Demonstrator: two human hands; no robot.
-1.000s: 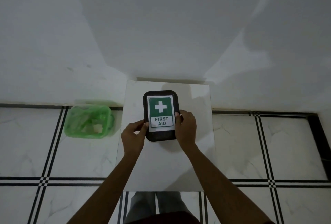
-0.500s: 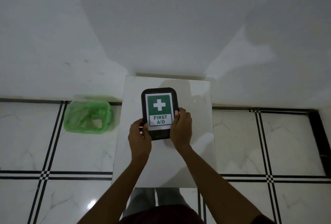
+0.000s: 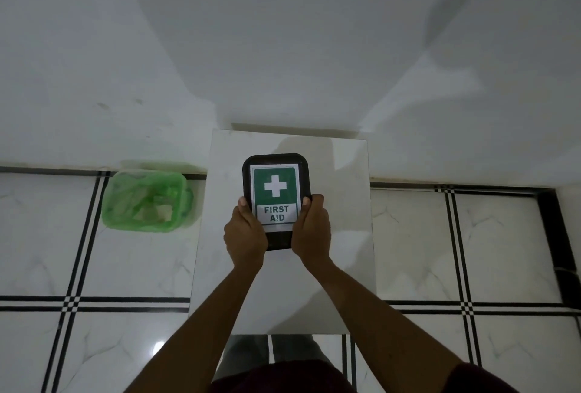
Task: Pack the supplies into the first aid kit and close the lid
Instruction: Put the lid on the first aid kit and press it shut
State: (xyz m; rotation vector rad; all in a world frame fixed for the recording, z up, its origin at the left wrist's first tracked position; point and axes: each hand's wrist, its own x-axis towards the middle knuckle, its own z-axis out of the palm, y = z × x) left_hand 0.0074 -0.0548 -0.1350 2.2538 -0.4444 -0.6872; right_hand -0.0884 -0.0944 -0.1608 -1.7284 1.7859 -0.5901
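Note:
A black first aid kit point(image 3: 275, 185) with a green label, a white cross and the words FIRST AID lies on a small white table point(image 3: 339, 235). Its lid is down and hides whatever is inside. My left hand point(image 3: 244, 234) grips the kit's near left corner, thumb along the left edge. My right hand point(image 3: 312, 229) grips the near right corner, thumb on the right edge. No loose supplies show on the table.
A green translucent bin point(image 3: 147, 201) with scraps inside stands on the tiled floor left of the table, against the white wall point(image 3: 283, 46). The table's back edge touches the wall. Black-lined white tiles surround the table.
Both hands have slid from the kit's sides down to its near corners and closed around them. The view has shifted slightly; the kit has stayed on the table.

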